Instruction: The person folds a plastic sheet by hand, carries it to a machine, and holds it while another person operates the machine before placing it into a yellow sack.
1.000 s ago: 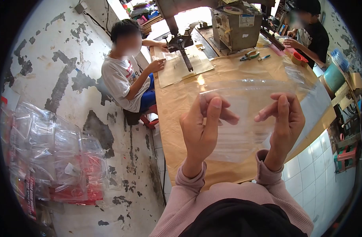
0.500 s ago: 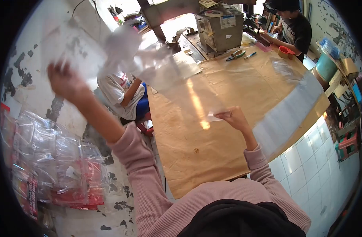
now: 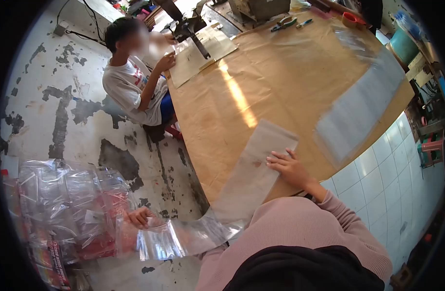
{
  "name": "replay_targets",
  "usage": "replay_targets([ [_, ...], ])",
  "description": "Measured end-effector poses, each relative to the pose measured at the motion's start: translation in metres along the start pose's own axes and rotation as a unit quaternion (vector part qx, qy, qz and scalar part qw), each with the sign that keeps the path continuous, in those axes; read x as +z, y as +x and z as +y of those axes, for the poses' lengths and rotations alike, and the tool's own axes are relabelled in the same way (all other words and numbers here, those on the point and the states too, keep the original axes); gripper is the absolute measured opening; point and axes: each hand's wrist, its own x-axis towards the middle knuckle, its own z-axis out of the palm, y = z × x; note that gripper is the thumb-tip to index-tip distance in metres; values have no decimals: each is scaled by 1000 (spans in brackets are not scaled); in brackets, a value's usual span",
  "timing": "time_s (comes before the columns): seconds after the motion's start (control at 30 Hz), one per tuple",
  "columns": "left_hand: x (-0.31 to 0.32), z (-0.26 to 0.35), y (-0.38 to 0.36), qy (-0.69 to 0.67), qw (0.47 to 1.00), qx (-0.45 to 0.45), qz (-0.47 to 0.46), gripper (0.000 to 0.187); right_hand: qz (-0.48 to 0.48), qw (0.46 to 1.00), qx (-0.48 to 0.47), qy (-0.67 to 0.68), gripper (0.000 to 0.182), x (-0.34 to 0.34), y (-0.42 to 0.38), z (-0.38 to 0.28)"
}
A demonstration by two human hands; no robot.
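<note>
A long clear plastic strip (image 3: 261, 162) lies slantwise on the brown-covered table (image 3: 203, 160) and hangs over its near left edge. My right hand (image 3: 289, 167) rests flat on the strip near its upper end, fingers spread. Down at the left, my left hand (image 3: 140, 217) has its fingers closed on the strip's hanging end, beside a pile of clear and red plastic packages (image 3: 72, 203). Along the table's right side lies a stack of clear plastic sheets (image 3: 358, 106).
A seated person (image 3: 135, 87) works at a metal device (image 3: 188, 29) over a pale board (image 3: 198, 58) at the back left. Pliers (image 3: 284, 23) and red tape (image 3: 349, 19) lie at the far edge. A teal container (image 3: 403, 44) stands right.
My left hand has come down from its raised position at the upper left, drawing the strip's end low. My right hand has opened onto the strip, which now lies on the table. The view has shifted.
</note>
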Motion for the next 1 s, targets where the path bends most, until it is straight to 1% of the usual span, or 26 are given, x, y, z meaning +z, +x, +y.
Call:
replay_targets([
  [0.1, -12, -31, -12, 37, 998, -44, 10, 34, -49, 998, -1, 24, 26, -10, 4, 4],
  [0.17, -5, -44, -15, 51, 997, -62, -5, 34, -38, 999, -4, 21, 26, -8, 6, 5],
  [0.23, 13, -53, -18, 62, 995, -71, -35, 34, -29, 999, -9, 19, 26, -9, 6, 3],
  [0.33, 63, -62, -20, 74, 989, -74, -102, 34, -5, 1000, -10, 23, 24, -19, 9, 1],
  [0.4, 113, -70, -29, 74, 979, -60, -180, 34, 31, 999, 3, 26, 22, -28, 3, 3],
  [0.43, 148, -70, -40, 67, 969, -50, -231, 34, 39, 999, 13, 28, 20, -36, 0, 7],
  [0.5, 221, -62, -76, 67, 936, -6, -347, 34, 57, 997, 43, 36, 17, -51, -15, 3],
  [0.53, 258, -50, -97, 69, 907, 41, -413, 34, 59, 996, 56, 41, 16, -59, -24, -1],
  [0.57, 295, -36, -122, 74, 871, 98, -475, 34, 61, 995, 69, 50, 15, -68, -33, -6],
  [0.6, 329, -21, -150, 54, 845, 122, -518, 34, 63, 993, 80, 59, 14, -77, -44, -10],
  [0.63, 361, -6, -181, 9, 833, 93, -545, 34, 94, 990, 72, 80, 13, -85, -57, -14],
  [0.67, 387, 10, -218, -60, 832, -30, -551, 33, 97, 989, 91, 68, 13, -93, -73, -17],
  [0.7, 407, 21, -262, -120, 848, -17, -516, 25, 100, 987, 109, 55, 13, -100, -90, -20],
  [0.73, 410, 45, -311, -128, 812, 14, -569, 23, 144, 980, 128, 41, 12, -107, -109, -23],
  [0.77, 405, 76, -362, -140, 773, 48, -617, 22, 187, 971, 144, 24, 11, -116, -129, -25],
  [0.83, 377, 128, -474, -196, 729, 14, -655, 23, 242, 951, 193, -25, 9, -134, -178, -26],
  [0.87, 359, 147, -518, -196, 705, 53, -679, 23, 265, 939, 215, -39, 8, -147, -205, -29],
  [0.9, 345, 154, -556, -252, 641, 59, -723, 25, 286, 926, 241, -54, 7, -159, -235, -30],
  [1.0, 286, 186, -690, -325, 604, 29, -727, 25, 338, 875, 343, -49, 2, -182, -346, -29],
])
